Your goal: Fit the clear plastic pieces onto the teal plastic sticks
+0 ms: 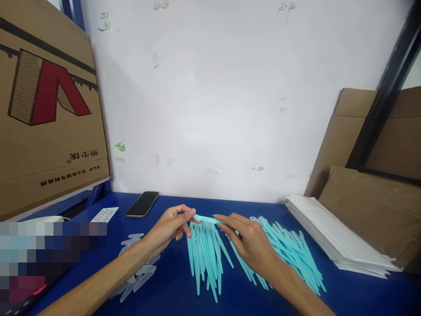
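Between my two hands a slim turquoise eyebrow razor (206, 218) lies almost level, above the middle pile. The fingertips of my left hand (176, 221) pinch its left end, hiding the tip. On its other end the thumb and fingers of my right hand (241, 232) are closed. Right below is a fanned pile of turquoise eyebrow razors (207, 254), tapered ends toward me. More razors (296, 250) lie heaped on the right, some with pale translucent ends, partly behind my right hand and forearm. Translucent plastic caps (141, 276) are scattered on the left, partly under my left forearm.
A phone (143, 204) and a printed card (104, 215) lie at the back left of the blue table (174, 294). White envelopes (338, 237) are stacked at the right, beside cardboard (371, 210). A large carton (49, 109) stands left, a white wall panel (204, 101) behind.
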### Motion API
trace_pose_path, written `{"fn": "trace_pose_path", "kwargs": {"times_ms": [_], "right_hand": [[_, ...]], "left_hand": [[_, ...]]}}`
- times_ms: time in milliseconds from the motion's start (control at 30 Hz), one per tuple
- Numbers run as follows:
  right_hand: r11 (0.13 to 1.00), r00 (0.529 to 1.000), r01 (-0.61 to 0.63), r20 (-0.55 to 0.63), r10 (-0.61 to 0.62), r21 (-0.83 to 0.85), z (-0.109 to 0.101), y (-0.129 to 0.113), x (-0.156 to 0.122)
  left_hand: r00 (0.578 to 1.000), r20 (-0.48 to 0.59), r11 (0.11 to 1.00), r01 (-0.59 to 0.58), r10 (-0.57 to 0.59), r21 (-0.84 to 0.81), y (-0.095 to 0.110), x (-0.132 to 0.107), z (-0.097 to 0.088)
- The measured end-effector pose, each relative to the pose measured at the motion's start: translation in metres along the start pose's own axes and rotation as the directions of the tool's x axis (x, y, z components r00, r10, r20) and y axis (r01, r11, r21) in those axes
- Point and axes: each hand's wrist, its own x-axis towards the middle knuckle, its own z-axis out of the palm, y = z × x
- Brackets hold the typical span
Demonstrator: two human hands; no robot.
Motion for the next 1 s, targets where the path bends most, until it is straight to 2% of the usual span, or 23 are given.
{"fn": "trace_pose_path", "kwargs": {"times_ms": [333, 567, 667, 833, 1000], "right_hand": [[0.988, 0.998, -0.048, -0.023, 0.052, 0.148, 0.003, -0.003, -0.001], [0.957, 0.987, -0.150, -0.011, 0.157, 0.248, 0.007, -0.005, -0.001], [0.928, 0.978, -0.200, 0.012, 0.206, 0.314, 0.009, -0.007, -0.002], [0.829, 0.933, -0.346, 0.065, 0.355, 0.439, 0.010, -0.012, -0.001], [0.816, 0.931, -0.351, 0.078, 0.357, 0.460, 0.008, -0.013, 0.002]], "left_hand": [[0.999, 0.008, 0.998, -0.033, 0.032, 0.051, 0.009, -0.004, 0.001], [0.994, 0.020, 0.989, -0.105, 0.103, 0.104, 0.012, -0.005, 0.001], [0.992, 0.017, 0.986, -0.125, 0.124, 0.108, 0.013, -0.006, 0.000], [0.990, -0.023, 0.972, -0.136, 0.143, 0.194, 0.017, -0.009, -0.001], [0.988, -0.024, 0.972, -0.145, 0.152, 0.185, 0.017, -0.009, -0.001]]}}
